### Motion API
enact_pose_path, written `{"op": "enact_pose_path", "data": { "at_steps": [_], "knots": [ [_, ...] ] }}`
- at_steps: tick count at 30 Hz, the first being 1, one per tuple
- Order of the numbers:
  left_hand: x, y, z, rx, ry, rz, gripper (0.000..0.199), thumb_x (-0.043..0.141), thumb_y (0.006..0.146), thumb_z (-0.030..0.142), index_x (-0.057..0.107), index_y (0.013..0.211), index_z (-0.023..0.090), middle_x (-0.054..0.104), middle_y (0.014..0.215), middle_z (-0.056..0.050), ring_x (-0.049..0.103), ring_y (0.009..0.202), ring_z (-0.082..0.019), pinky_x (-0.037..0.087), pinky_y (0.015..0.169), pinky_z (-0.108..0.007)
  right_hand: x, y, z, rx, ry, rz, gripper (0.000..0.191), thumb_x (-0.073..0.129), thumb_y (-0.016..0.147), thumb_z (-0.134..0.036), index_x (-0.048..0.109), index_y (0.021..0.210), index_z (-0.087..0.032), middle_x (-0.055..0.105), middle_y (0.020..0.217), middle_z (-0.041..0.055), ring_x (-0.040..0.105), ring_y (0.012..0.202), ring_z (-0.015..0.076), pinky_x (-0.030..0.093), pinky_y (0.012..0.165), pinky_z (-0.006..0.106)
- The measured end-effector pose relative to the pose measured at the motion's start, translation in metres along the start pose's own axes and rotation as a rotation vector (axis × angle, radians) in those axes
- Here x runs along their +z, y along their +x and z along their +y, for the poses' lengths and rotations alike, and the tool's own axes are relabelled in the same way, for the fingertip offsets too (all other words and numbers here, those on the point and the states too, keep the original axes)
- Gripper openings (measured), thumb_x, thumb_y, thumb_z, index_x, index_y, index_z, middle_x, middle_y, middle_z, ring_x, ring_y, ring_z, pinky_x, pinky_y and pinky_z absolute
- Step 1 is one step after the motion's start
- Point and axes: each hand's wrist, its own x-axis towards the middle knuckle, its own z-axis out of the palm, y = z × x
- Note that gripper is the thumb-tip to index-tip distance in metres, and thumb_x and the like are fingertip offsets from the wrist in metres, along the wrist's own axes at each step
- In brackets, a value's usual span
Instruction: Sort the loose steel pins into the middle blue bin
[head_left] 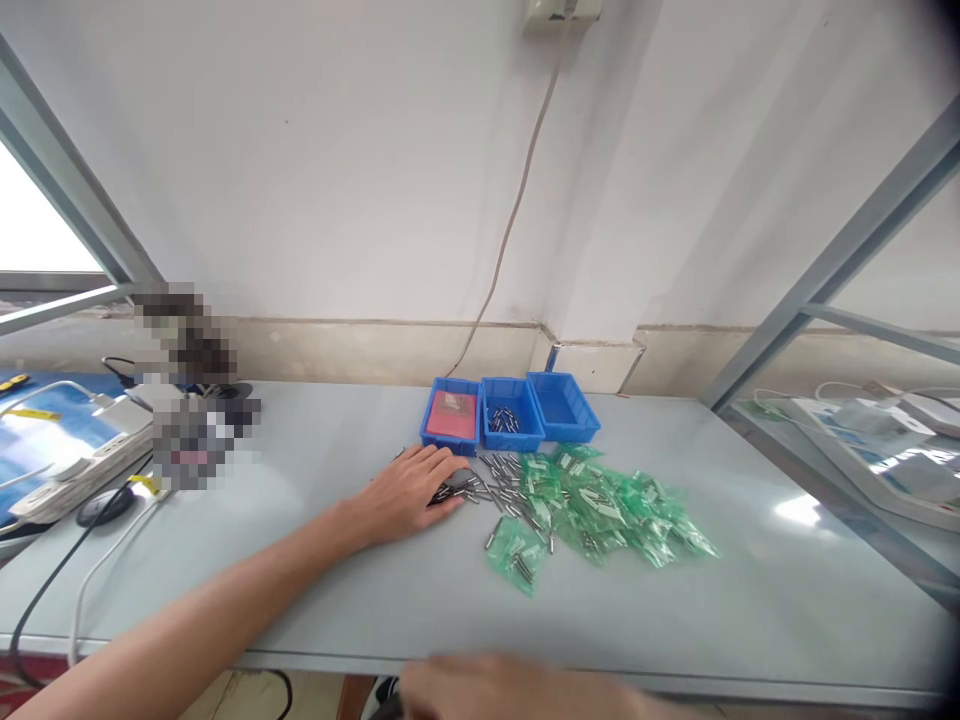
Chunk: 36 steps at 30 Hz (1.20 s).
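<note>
My left hand (411, 490) rests palm down on the bench, fingers stretched out and thumb apart. Small metal pins (504, 488) lie loose beside it, and some show between its thumb and fingers. My right hand (495, 688) is a motion blur at the bench's front edge; its fingers cannot be made out. Several green plastic bags (600, 505) with metal pins in them are heaped to the right of the loose pins. One green bag (516, 555) lies apart, closer to me.
Three blue bins stand near the wall: one with a red piece (450, 415), one with metal pins (504, 420), and a right-hand bin (562, 405). A power strip (75, 470) and cables lie at the left. Grey metal frames (840, 250) slope at both sides.
</note>
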Motion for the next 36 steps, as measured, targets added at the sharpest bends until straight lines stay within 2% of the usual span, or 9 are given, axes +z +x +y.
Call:
{"op": "enact_pose_path", "data": {
  "at_steps": [4, 7, 10, 14, 18, 21, 28, 32, 36],
  "knots": [
    [0.001, -0.001, -0.002, 0.029, 0.005, 0.044, 0.032, 0.058, 0.11, 0.035, 0.057, 0.14, 0.024, 0.064, 0.141, -0.012, 0.061, 0.125, -0.029, 0.052, 0.104, -0.045, -0.107, -0.013, 0.018, 0.321, 0.234, 0.395, 0.013, 0.059, 0.109, -0.027, 0.065, 0.098, -0.026, 0.07, 0.095, -0.0003, 0.066, 0.083, 0.0161, 0.053, 0.076, 0.027],
    [0.0, 0.001, -0.001, 0.032, 0.006, 0.041, 0.035, 0.06, 0.11, 0.036, 0.058, 0.143, 0.025, 0.064, 0.144, -0.011, 0.061, 0.127, -0.029, 0.053, 0.107, -0.047, -0.131, -0.016, 0.061, 0.46, 0.616, 0.721, 0.022, 0.067, 0.105, -0.045, 0.063, 0.098, -0.024, 0.069, 0.083, -0.0012, 0.067, 0.074, 0.0166, 0.055, 0.07, 0.03],
    [-0.003, 0.002, 0.0, 0.023, 0.01, 0.0, 0.038, 0.059, 0.111, 0.036, 0.057, 0.148, 0.028, 0.064, 0.147, -0.009, 0.062, 0.128, -0.029, 0.053, 0.107, -0.046, -0.123, -0.019, 0.094, 0.453, 0.751, 0.92, 0.039, 0.082, 0.092, -0.054, 0.061, 0.094, -0.022, 0.077, 0.094, 0.0039, 0.075, 0.085, 0.0201, 0.059, 0.077, 0.034],
    [-0.005, 0.003, 0.001, 0.018, -0.003, -0.016, 0.035, 0.058, 0.111, 0.037, 0.058, 0.145, 0.027, 0.067, 0.143, -0.009, 0.063, 0.126, -0.028, 0.052, 0.106, -0.045, -0.111, -0.024, 0.102, 0.473, 0.854, 0.932, 0.041, 0.082, 0.092, -0.056, 0.064, 0.096, -0.02, 0.077, 0.091, 0.0055, 0.074, 0.078, 0.0183, 0.058, 0.069, 0.03],
    [-0.004, 0.002, 0.001, 0.009, -0.006, -0.018, 0.034, 0.06, 0.11, 0.034, 0.059, 0.143, 0.027, 0.068, 0.141, -0.007, 0.065, 0.123, -0.027, 0.051, 0.103, -0.043, -0.106, -0.027, 0.097, 0.54, 0.931, 0.903, 0.055, 0.066, 0.1, -0.068, 0.054, 0.075, -0.021, 0.052, 0.061, -0.0055, 0.042, 0.047, 0.0079, 0.032, 0.044, 0.022],
    [-0.002, 0.002, 0.001, -0.011, 0.023, 0.037, 0.028, 0.059, 0.11, 0.035, 0.062, 0.137, 0.025, 0.069, 0.135, -0.008, 0.065, 0.12, -0.028, 0.05, 0.102, -0.044, -0.102, -0.026, 0.096, 0.579, 0.969, 0.909, 0.062, 0.063, 0.098, -0.074, 0.046, 0.069, -0.022, 0.036, 0.058, -0.0092, 0.024, 0.047, 0.007, 0.02, 0.044, 0.022],
    [-0.002, 0.001, -0.005, -0.08, 0.043, 0.088, 0.023, 0.06, 0.109, 0.04, 0.066, 0.124, 0.023, 0.07, 0.122, -0.008, 0.066, 0.108, -0.027, 0.048, 0.095, -0.043, -0.1, -0.023, 0.093, 0.539, 0.841, 0.964, 0.039, 0.067, 0.1, -0.062, 0.058, 0.102, -0.024, 0.062, 0.086, -0.0036, 0.04, 0.05, 0.0064, 0.03, 0.044, 0.02],
    [-0.006, 0.0, -0.003, -0.094, 0.022, 0.045, 0.033, 0.067, 0.103, 0.051, 0.065, 0.122, 0.023, 0.068, 0.121, -0.009, 0.064, 0.104, -0.028, 0.047, 0.093, -0.044, -0.097, -0.02, 0.093, 0.587, 0.718, 1.019, 0.039, 0.075, 0.095, -0.059, 0.056, 0.099, -0.026, 0.06, 0.073, -0.0061, 0.053, 0.053, 0.0115, 0.046, 0.047, 0.023],
    [-0.006, -0.001, 0.0, -0.097, 0.007, 0.02, 0.038, 0.07, 0.099, 0.056, 0.065, 0.117, 0.024, 0.067, 0.117, -0.007, 0.062, 0.099, -0.027, 0.046, 0.09, -0.043, -0.094, -0.02, 0.093, 0.604, 0.719, 0.956, 0.042, 0.069, 0.097, -0.064, 0.056, 0.091, -0.025, 0.056, 0.071, -0.007, 0.049, 0.05, 0.0094, 0.043, 0.043, 0.021]
  ]
}}
